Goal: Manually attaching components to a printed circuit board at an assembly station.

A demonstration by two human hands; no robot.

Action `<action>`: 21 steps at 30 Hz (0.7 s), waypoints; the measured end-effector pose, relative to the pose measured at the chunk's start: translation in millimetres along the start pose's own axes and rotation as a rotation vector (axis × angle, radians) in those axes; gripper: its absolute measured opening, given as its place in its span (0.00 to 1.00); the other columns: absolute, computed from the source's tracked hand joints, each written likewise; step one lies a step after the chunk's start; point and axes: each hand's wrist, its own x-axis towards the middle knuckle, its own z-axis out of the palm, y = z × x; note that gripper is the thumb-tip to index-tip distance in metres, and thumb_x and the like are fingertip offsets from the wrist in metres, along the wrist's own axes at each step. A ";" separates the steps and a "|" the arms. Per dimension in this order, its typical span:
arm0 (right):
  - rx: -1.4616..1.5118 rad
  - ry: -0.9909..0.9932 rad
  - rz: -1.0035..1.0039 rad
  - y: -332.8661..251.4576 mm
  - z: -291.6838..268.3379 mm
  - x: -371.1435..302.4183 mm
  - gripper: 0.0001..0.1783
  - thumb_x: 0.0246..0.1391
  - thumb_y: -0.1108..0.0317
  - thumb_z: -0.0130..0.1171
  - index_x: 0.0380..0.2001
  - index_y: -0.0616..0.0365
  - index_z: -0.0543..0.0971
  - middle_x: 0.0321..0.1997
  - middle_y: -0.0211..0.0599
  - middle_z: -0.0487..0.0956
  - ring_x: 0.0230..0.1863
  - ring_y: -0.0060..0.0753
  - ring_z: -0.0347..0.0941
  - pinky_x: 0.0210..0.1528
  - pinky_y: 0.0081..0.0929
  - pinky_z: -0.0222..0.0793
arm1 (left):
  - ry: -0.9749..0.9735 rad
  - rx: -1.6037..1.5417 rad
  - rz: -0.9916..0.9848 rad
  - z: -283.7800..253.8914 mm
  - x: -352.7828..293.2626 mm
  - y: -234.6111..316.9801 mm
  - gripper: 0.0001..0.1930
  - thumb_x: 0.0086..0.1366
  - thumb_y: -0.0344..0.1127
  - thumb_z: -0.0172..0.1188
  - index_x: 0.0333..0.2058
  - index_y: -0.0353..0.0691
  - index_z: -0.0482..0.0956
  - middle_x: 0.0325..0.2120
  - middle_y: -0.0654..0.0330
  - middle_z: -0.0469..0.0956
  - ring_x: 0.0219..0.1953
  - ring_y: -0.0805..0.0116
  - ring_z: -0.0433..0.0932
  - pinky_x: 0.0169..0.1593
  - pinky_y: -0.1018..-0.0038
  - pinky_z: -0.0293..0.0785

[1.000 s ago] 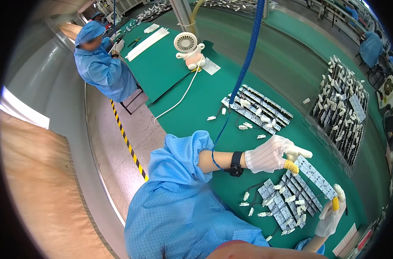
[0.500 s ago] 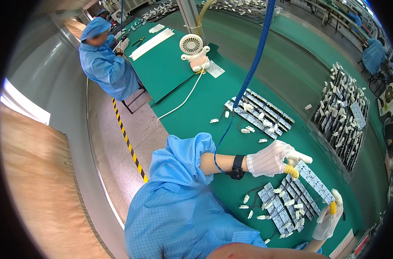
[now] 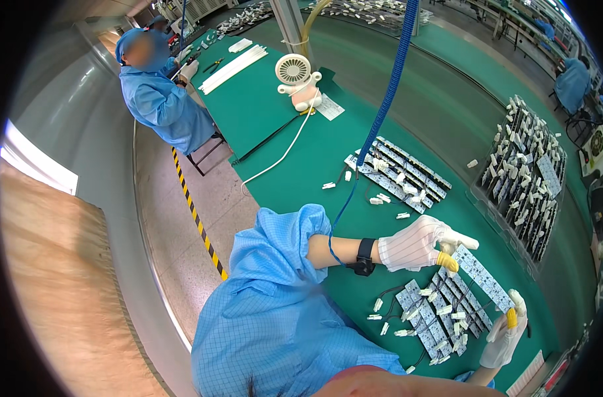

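Between my gloved hands I hold a long, narrow white circuit board strip [image 3: 484, 279] by its two ends, tilted above the green table. My left hand [image 3: 426, 245], in a striped white glove with a yellow fingertip cover, pinches the far end. The near end is gripped by my right hand [image 3: 507, 332], gloved the same way. Just below lie several similar circuit boards [image 3: 426, 324] side by side, with dark wires and small white connectors. A blue coiled cord [image 3: 391, 86] hangs down and joins a thin lead to the black strap [image 3: 364, 257] on my left wrist.
Another row of boards [image 3: 407, 173] lies farther along the table [image 3: 281, 178]. At right a clear tray [image 3: 477, 198] is heaped with boards and connectors. A small white fan [image 3: 293, 69], its white cable and white strips [image 3: 232, 68] are farther off. A co-worker [image 3: 159, 99] in blue sits far left.
The co-worker at the far left has raised and turned their head. My hands and the held circuit board stay practically in place.
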 end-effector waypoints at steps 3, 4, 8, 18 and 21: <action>0.014 0.007 0.001 1.2 0.6 -0.1 0.50 0.43 0.28 0.56 0.53 0.65 0.69 0.27 0.26 0.72 0.11 0.08 0.54 0.13 0.08 0.45 | -0.006 0.022 0.015 -0.2 -0.7 -0.2 0.29 0.50 0.50 0.65 0.50 0.42 0.77 0.15 0.70 0.67 0.23 0.73 0.68 0.30 0.75 0.66; 0.029 0.020 0.006 1.9 1.0 -0.3 0.50 0.42 0.28 0.56 0.53 0.65 0.69 0.28 0.27 0.73 0.11 0.08 0.55 0.13 0.08 0.45 | -0.007 0.022 0.016 0.2 -1.1 -0.5 0.29 0.50 0.50 0.65 0.50 0.42 0.77 0.15 0.70 0.67 0.23 0.73 0.68 0.30 0.75 0.66; 0.006 0.025 0.025 4.6 -2.2 0.4 0.50 0.42 0.28 0.56 0.52 0.64 0.70 0.30 0.28 0.73 0.11 0.07 0.55 0.12 0.08 0.44 | 0.001 0.040 0.029 1.9 -1.8 -0.7 0.29 0.50 0.49 0.65 0.50 0.42 0.77 0.15 0.71 0.66 0.22 0.73 0.68 0.29 0.75 0.66; -0.008 0.004 0.010 5.1 -2.2 1.1 0.50 0.43 0.27 0.55 0.53 0.64 0.70 0.31 0.29 0.73 0.11 0.07 0.53 0.14 0.08 0.44 | 0.006 -0.033 -0.009 1.2 -0.3 0.8 0.28 0.50 0.49 0.66 0.50 0.44 0.78 0.16 0.69 0.70 0.22 0.73 0.68 0.29 0.74 0.65; -0.001 0.018 0.026 9.0 -6.5 1.8 0.51 0.42 0.27 0.56 0.53 0.64 0.69 0.31 0.30 0.73 0.10 0.07 0.53 0.13 0.08 0.44 | -0.026 -0.036 -0.080 -1.7 0.2 4.7 0.27 0.51 0.50 0.66 0.48 0.44 0.79 0.20 0.63 0.75 0.23 0.67 0.72 0.31 0.72 0.69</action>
